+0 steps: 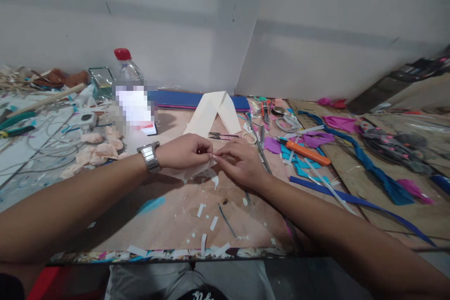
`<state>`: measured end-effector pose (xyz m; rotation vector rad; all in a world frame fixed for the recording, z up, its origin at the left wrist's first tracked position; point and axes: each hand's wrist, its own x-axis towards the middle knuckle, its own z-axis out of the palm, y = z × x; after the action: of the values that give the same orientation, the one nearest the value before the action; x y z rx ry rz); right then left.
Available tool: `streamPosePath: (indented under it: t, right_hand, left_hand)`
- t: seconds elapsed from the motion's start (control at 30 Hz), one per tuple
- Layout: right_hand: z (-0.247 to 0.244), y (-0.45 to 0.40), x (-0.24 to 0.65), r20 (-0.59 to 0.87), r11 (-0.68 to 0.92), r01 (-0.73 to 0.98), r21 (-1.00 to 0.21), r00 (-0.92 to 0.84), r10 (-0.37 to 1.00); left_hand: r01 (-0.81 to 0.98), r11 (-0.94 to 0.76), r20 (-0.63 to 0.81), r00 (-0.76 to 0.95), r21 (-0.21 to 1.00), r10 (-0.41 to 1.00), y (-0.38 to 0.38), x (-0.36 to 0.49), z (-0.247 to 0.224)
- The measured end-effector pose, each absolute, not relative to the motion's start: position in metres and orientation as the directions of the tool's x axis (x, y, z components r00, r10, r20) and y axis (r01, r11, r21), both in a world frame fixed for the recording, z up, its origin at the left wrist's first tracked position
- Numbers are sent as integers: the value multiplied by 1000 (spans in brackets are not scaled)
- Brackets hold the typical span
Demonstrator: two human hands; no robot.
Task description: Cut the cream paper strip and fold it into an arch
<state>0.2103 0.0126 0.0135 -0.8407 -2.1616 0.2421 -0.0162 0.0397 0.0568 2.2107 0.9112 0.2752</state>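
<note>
My left hand (pixel 188 151), with a metal watch (pixel 151 157) on its wrist, is closed on a thin, whitish translucent sheet (pixel 191 171) near the table's middle. My right hand (pixel 242 159) meets it fingertip to fingertip and pinches the same sheet's edge. The sheet hangs below and behind my left hand. Just beyond my hands lie small dark scissors (pixel 223 136) and a folded cream paper strip (pixel 205 111). A roll of tape (pixel 249 138) rests past my right hand.
An orange cutter (pixel 307 152), blue strips (pixel 369 159) and pink scraps lie at right. A red-capped bottle (pixel 130 65), a lit phone (pixel 135 105), cables and green-handled pliers (pixel 17 122) are at left. White snippets (pixel 213 223) lie in front.
</note>
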Motion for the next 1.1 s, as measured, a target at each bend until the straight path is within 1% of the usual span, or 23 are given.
streamPosePath:
  t: [0.13,0.27,0.43,0.53,0.6,0.67,0.8,0.9,1.0,1.1]
  right_hand:
    - [14,11,211,587,747,481,-460,-467,662]
    - [14,10,211,530,705,482,-519,-466,709]
    - [15,10,210,462,682,465,-565,-506,728]
    - [15,11,211,458,664,462,-587,-487,744]
    - [14,12,211,472,668,469,-578,-476,742]
    - [13,12,212,485,681,479,-554,-479,732]
    - [13,13,213,495,701,485,-523,-496,713]
    - [13,13,214,501,702,482,-524,-492,712]
    - [14,13,213,503,703,480,-524,-492,711]
    - [13,13,213,498,703,481,-524,-497,711]
  left_hand:
    - [527,-579,20,728,622,685,34,-14,58]
    - [523,-674,105,745,521,659,30,-12,57]
    - [512,-723,134,766,463,628,30,-11,55]
    - [536,-728,143,755,427,640,32,-11,53]
    - [556,-724,122,753,409,647,34,-12,52]
    - [562,-715,94,755,415,649,35,-12,52]
    - [556,-684,47,759,472,649,36,-13,53]
    - [543,-661,12,768,518,640,38,-15,55]
    - [518,-647,8,777,560,629,39,-17,56]
    - [510,-637,1,780,579,626,39,-17,58]
